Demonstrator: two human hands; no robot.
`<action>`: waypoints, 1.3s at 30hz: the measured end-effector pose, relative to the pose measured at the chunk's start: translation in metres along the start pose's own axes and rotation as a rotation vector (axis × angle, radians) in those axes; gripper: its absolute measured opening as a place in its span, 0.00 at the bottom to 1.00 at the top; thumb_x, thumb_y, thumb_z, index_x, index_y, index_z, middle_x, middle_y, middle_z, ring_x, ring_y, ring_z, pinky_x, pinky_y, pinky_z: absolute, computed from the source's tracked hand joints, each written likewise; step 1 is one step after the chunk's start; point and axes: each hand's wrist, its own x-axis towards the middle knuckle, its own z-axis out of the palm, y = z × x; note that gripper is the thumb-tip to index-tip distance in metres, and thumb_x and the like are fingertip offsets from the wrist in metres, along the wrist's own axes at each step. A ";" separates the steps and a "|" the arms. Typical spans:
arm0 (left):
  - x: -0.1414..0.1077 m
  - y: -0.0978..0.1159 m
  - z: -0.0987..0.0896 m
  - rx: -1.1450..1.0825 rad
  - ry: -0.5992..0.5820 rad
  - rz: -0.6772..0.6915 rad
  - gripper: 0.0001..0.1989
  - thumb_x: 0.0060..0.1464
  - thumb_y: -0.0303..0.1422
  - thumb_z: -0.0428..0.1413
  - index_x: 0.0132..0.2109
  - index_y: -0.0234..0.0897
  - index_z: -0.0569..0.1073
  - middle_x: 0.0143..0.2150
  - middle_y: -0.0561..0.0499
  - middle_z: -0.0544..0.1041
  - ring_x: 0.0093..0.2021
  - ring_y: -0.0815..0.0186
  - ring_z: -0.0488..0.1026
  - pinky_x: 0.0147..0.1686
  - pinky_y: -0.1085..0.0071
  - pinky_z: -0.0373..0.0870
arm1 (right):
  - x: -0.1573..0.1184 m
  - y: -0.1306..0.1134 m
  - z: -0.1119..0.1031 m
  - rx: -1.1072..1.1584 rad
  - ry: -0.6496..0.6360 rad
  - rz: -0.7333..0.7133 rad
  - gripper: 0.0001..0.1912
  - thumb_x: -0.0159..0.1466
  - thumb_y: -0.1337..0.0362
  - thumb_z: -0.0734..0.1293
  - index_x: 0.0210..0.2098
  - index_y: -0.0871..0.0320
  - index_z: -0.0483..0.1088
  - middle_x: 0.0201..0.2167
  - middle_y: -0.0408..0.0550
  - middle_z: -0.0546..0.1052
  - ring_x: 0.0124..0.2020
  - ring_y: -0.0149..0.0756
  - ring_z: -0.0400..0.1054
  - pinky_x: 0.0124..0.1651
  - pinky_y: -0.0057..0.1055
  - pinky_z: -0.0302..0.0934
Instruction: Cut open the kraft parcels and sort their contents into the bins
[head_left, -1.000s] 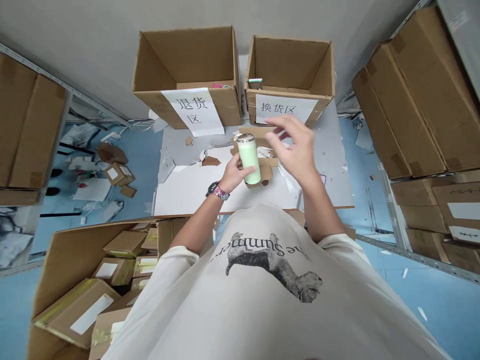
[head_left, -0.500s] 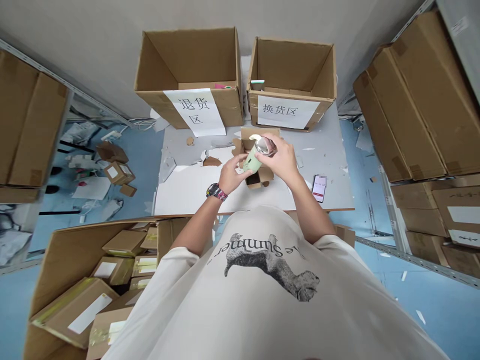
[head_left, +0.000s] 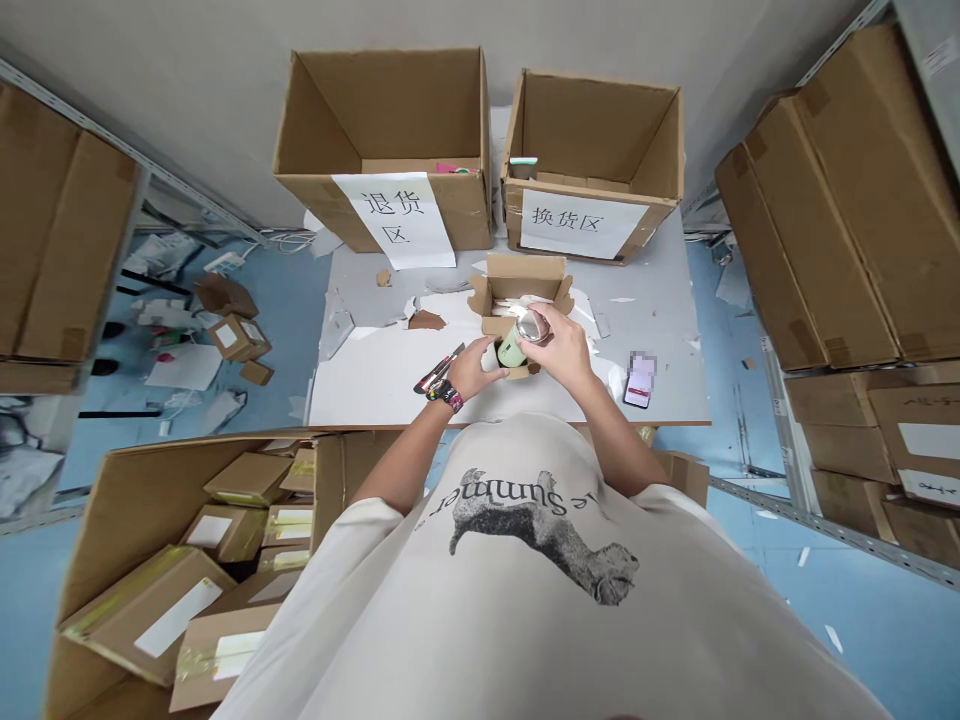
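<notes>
A pale green bottle (head_left: 511, 350) with a shiny silver lid (head_left: 533, 325) is tilted over a small brown box (head_left: 517, 373). My right hand (head_left: 561, 346) is closed round the lid end. My left hand (head_left: 471, 370) is closed on the left side of the small box, by the bottle's lower end; its fingertips are partly hidden. The bottle's base is at the box's dark opening. Just behind stands an open cardboard box (head_left: 525, 266) with white material inside. A cutter and pen-like tools (head_left: 442, 368) lie beside my left wrist.
Two large open cartons with paper signs, left (head_left: 397, 215) and right (head_left: 585, 225), stand at the table's back. A phone (head_left: 640, 380) lies at the right front. Torn cardboard (head_left: 426, 319) is on the left. A big carton of parcels (head_left: 187, 450) sits front left.
The bottle and both hands have moved slightly down and toward me. The open box behind them and its white contents now show more fully. The tools by my left wrist have come into view.
</notes>
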 end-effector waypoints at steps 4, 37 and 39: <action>-0.001 0.000 0.009 0.013 -0.013 -0.030 0.48 0.55 0.51 0.79 0.78 0.45 0.77 0.75 0.37 0.80 0.64 0.40 0.83 0.67 0.44 0.79 | -0.007 0.005 0.006 -0.049 -0.078 -0.013 0.29 0.66 0.58 0.75 0.66 0.51 0.79 0.50 0.53 0.87 0.53 0.55 0.81 0.62 0.49 0.75; -0.008 -0.021 0.023 0.014 0.036 -0.081 0.41 0.59 0.40 0.75 0.77 0.49 0.76 0.72 0.44 0.83 0.58 0.47 0.87 0.56 0.51 0.86 | -0.002 0.015 0.046 -0.572 -0.674 -0.164 0.28 0.79 0.64 0.71 0.77 0.50 0.75 0.71 0.63 0.75 0.69 0.62 0.65 0.71 0.61 0.66; -0.009 -0.025 0.024 0.016 0.042 -0.060 0.41 0.60 0.40 0.75 0.77 0.50 0.76 0.73 0.44 0.83 0.57 0.48 0.87 0.56 0.51 0.87 | -0.005 0.020 0.050 -0.562 -0.655 -0.179 0.29 0.79 0.64 0.71 0.77 0.50 0.75 0.70 0.62 0.76 0.69 0.63 0.65 0.72 0.63 0.64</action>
